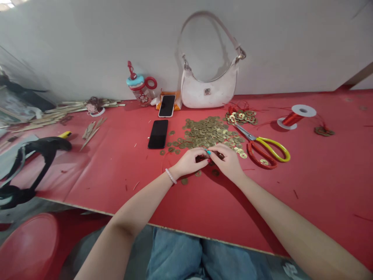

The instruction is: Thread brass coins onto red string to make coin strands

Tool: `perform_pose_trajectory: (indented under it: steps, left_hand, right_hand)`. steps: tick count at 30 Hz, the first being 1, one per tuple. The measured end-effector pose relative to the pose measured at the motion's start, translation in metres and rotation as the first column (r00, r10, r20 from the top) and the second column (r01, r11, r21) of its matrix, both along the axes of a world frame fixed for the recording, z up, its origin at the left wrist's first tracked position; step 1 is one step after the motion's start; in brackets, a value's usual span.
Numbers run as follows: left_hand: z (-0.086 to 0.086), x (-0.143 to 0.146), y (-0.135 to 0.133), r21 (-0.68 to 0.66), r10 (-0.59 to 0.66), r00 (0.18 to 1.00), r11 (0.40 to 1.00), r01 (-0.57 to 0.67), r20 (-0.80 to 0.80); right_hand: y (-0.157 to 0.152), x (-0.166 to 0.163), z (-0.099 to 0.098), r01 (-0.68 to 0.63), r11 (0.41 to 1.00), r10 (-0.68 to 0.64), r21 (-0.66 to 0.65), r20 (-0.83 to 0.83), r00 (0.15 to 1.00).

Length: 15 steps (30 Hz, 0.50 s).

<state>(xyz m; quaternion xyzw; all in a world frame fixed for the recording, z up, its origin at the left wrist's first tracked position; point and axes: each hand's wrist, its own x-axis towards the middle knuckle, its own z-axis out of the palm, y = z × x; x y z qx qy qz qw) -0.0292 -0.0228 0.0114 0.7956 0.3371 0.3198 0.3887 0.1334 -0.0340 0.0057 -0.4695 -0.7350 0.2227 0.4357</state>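
Note:
My left hand (190, 160) and my right hand (225, 161) meet fingertip to fingertip over the table, both closed in a pinch. Whatever sits between the fingers is small and mostly hidden. Just beyond them spreads a heap of brass-coloured coins (205, 132) with holes, and a few loose coins (184, 181) lie near my wrists. Scissors (256, 144) with one red and one yellow handle rest to the right of my right hand, blades toward the heap. Behind these is a bunch of coins tied with red thread (244, 116).
A spool of red thread (294, 117) stands at the right, near another tied coin bunch (324, 131). Two phones (158, 134), a cup (141, 91) and a white handbag (210, 91) sit toward the wall. Wooden sticks (58, 112) and a black strapped object (37, 167) lie left.

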Motion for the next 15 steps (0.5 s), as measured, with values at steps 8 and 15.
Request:
perform_pose_trajectory:
  steps: [8, 15]
  left_hand:
    - [-0.006, 0.003, 0.002, -0.145, 0.122, 0.987, 0.984, -0.106, 0.109]
    - [-0.013, -0.001, 0.010, -0.174, 0.375, 0.905, 0.923, -0.344, 0.198]
  right_hand:
    - [0.002, 0.001, -0.002, 0.186, 0.977, -0.203, -0.105, -0.186, 0.961]
    - [-0.001, 0.000, -0.006, -0.049, 0.986, 0.049, -0.160, -0.008, 0.999]
